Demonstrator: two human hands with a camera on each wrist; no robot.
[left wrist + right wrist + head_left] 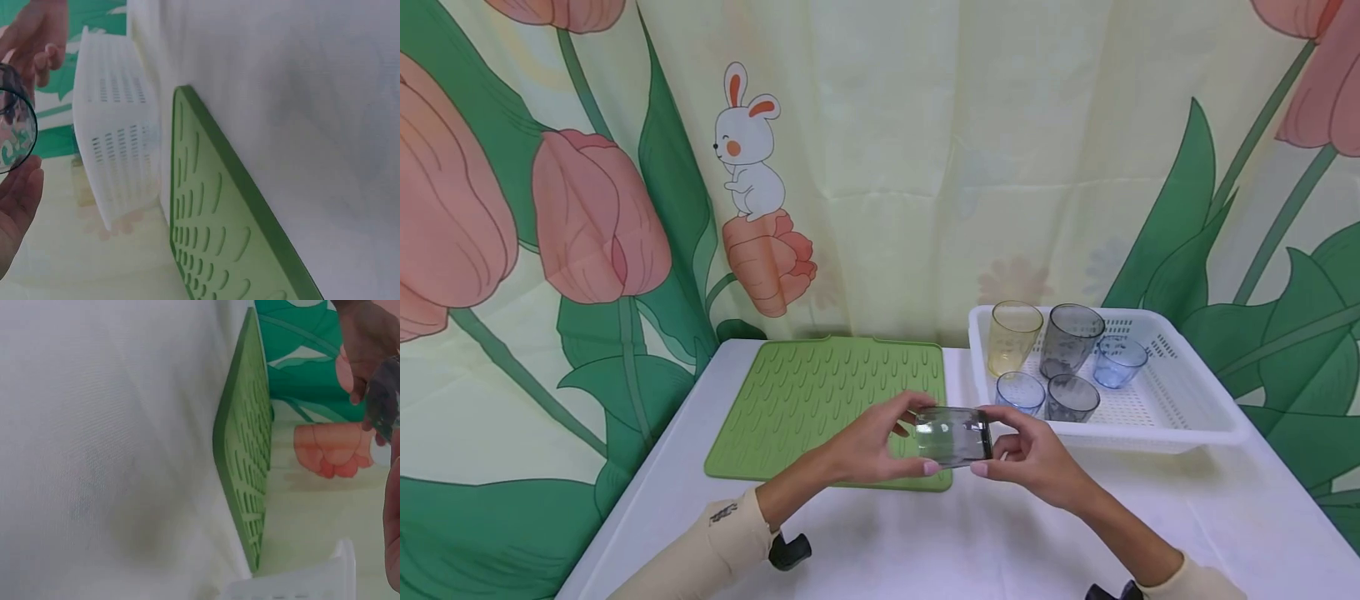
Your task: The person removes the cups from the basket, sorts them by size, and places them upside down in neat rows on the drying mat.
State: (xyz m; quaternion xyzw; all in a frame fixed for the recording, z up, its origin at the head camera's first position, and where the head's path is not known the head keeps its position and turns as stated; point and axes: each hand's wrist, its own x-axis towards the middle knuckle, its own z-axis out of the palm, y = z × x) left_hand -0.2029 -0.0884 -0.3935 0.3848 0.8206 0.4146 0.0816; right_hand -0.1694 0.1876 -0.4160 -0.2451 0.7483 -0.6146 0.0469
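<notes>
A clear grey drinking glass [953,437] lies on its side in the air, held between both hands over the right front corner of the green drying mat [820,400]. My left hand [880,442] grips its left end, thumb below and fingers above. At the other end, my right hand [1033,457] pinches the glass near its dark end in the same way. In the left wrist view the round rim of the glass [28,119] shows at the left edge. Only part of the glass [382,400] appears in the right wrist view.
To the right stands a white perforated basket [1180,400] holding several glasses, among them a tall yellow glass [1015,337], a tall grey glass [1071,340] and a small blue glass [1120,363]. White cloth [895,542] covers the table. A printed curtain [895,167] hangs behind.
</notes>
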